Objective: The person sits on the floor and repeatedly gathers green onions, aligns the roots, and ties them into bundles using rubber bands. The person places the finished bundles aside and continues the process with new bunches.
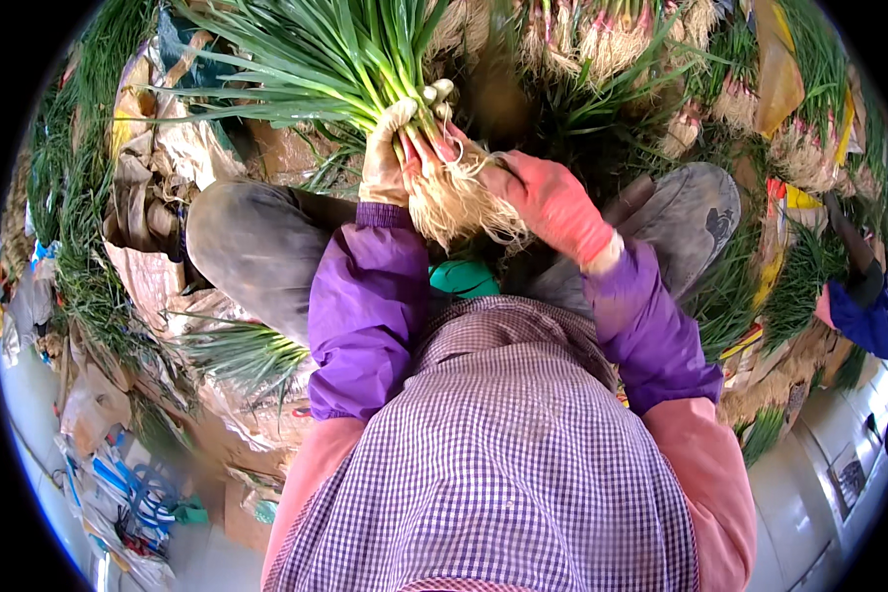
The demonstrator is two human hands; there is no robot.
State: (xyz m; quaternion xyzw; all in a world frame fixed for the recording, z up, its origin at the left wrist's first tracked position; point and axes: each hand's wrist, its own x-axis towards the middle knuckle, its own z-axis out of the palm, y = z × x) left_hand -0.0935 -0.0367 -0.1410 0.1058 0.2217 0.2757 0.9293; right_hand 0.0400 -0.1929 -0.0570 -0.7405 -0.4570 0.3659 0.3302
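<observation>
My left hand [387, 158], in a cream glove, is wrapped round a bunch of green garlic [444, 197]. The long green leaves fan out to the upper left. Reddish-white stems and a mass of pale, stringy roots hang below the grip, toward me. From the right, my right hand [557, 205] in a coral-pink glove meets the bunch, its fingers closed at the stems and upper roots. Its fingertips are partly hidden, so whether it pinches one stem or several is unclear.
Rooted bundles of the same plant [617, 44] lie ahead at the top. More greens [79, 237] are heaped at the left, with a small bunch [242, 350] beside my left knee. Another person [863, 296] shows at the right edge. Blue straps [143, 493] lie lower left.
</observation>
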